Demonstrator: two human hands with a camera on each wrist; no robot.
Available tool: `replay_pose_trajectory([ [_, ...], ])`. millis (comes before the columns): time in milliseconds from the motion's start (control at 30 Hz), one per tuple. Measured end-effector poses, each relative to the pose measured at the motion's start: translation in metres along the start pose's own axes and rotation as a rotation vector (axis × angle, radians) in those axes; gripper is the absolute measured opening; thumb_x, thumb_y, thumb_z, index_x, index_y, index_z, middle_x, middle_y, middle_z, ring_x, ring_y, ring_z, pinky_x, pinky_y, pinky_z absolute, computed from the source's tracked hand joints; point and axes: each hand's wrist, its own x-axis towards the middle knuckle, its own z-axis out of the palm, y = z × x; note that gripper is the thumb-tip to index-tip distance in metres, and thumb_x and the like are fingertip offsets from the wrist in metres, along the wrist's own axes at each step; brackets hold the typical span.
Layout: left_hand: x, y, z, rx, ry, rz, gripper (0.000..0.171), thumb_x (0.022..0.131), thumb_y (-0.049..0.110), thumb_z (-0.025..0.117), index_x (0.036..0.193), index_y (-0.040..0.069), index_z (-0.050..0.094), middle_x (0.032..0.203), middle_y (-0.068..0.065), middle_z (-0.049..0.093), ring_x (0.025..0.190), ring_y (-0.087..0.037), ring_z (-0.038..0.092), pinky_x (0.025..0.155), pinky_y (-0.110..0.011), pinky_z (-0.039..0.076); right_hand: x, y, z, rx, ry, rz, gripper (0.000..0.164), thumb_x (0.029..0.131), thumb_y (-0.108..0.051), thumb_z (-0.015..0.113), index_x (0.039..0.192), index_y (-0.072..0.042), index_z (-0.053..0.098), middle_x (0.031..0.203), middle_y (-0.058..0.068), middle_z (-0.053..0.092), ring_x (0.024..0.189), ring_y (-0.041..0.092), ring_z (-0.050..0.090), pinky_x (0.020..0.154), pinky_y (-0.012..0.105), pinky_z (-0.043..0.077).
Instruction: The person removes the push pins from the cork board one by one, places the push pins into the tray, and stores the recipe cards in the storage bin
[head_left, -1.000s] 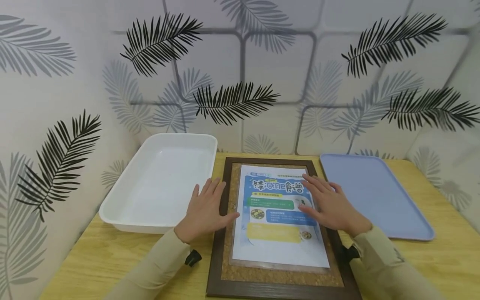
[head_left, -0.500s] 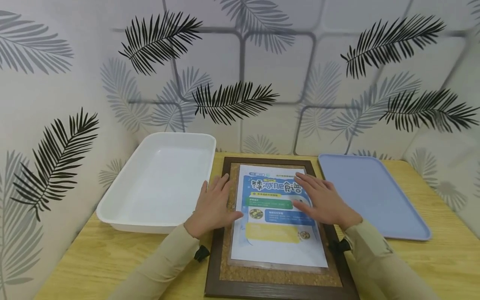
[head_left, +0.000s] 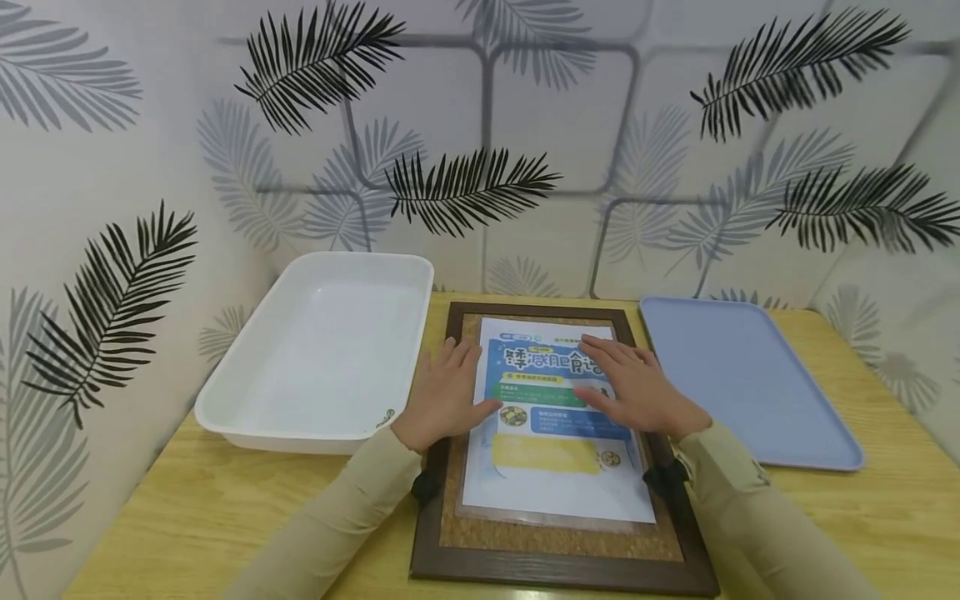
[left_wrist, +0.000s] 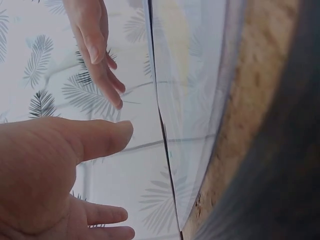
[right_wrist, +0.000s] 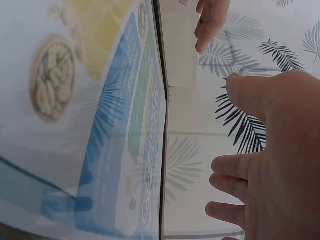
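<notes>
A printed sheet with blue, green and yellow blocks lies under a clear cover on a cork board. The board has a dark brown frame. Over the sheet's left edge is my left hand, fingers extended and thumb reaching inward. My right hand is over the upper right part of the sheet, its fingers also extended. Both wrist views show the left hand and right hand held apart from the sheet, with nothing in them. The right hand hides part of the large heading.
To the left stands a deep white tray, close beside the board. A flat light-blue tray lies on the right. Behind the wooden table rises a wall with a leaf pattern. Black straps sit at both wrists.
Both hands have moved inward: the left one rightward from beside the white tray to over the sheet, the right one a little leftward. The board and trays keep their places.
</notes>
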Motion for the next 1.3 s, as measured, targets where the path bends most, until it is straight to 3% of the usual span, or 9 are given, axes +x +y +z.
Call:
replay_pose_trajectory([
  [400,0.012,0.000,0.002,-0.074,-0.102,0.032,0.078,0.091,0.045,0.062,0.149,0.004,0.032,0.158,-0.013,0.024,0.147,-0.034,0.018,0.112,-0.059,0.025,0.021,-0.002,0.006,0.052,-0.039,0.018,0.066,0.097,-0.045,0.051,0.146,-0.003,0.038,0.153,0.017,0.035,0.138,0.041,0.033,0.104,0.065,0.024],
  [600,0.019,0.000,0.006,-0.114,-0.126,0.062,0.077,0.092,0.045,0.060,0.150,0.004,0.031,0.158,-0.012,0.026,0.146,-0.033,0.021,0.115,-0.059,0.019,0.030,-0.001,0.007,0.057,-0.050,0.040,0.066,0.097,-0.047,0.050,0.146,-0.005,0.038,0.154,0.017,0.033,0.138,0.044,0.033,0.102,0.066,0.025],
  [833,0.024,-0.003,0.009,-0.160,-0.184,0.059,0.078,0.092,0.044,0.060,0.151,0.005,0.029,0.159,-0.012,0.024,0.147,-0.035,0.020,0.115,-0.060,0.015,0.047,-0.002,0.013,0.079,-0.063,0.068,0.060,0.098,-0.040,0.052,0.143,-0.003,0.042,0.152,0.021,0.035,0.139,0.045,0.029,0.105,0.074,0.018],
  [1067,0.031,-0.003,0.019,-0.214,-0.220,0.070,0.083,0.088,0.043,0.066,0.150,0.003,0.030,0.158,-0.014,0.026,0.146,-0.034,0.022,0.115,-0.057,0.019,0.062,0.007,0.024,0.137,-0.042,0.028,0.050,0.098,-0.031,0.056,0.133,0.005,0.049,0.132,0.024,0.051,0.124,0.042,0.045,0.100,0.059,0.039],
  [1300,0.040,-0.003,0.023,-0.205,-0.233,0.042,0.087,0.084,0.044,0.070,0.151,0.005,0.029,0.159,-0.013,0.024,0.146,-0.032,0.022,0.116,-0.054,0.018,0.080,0.014,0.032,0.223,-0.027,0.043,0.041,0.097,-0.021,0.056,0.125,0.009,0.052,0.115,0.025,0.058,0.108,0.038,0.055,0.094,0.052,0.044],
])
